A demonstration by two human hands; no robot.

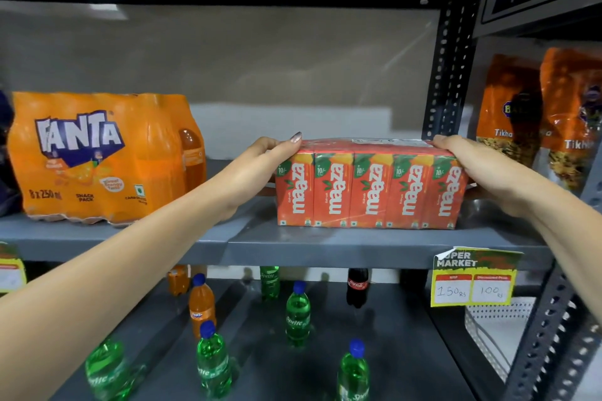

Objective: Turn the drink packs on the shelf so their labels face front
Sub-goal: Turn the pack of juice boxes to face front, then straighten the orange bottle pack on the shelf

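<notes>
Open shelf (325,244) floor between the Fanta pack (97,156) and the Maaza pack (368,185), partly taken by the left hand (257,169) pressed to the Maaza pack's left end. Clear room above both packs, up to the dark shelf overhead. Bare wall behind, with a gap behind the Maaza pack. Tight on the right: right hand (479,169) clamped on that end, upright post (446,75) just behind, snack bags (521,120) beyond. Free strip of shelf in front of the packs. Below, scattered bottles (298,316) with lanes between.
</notes>
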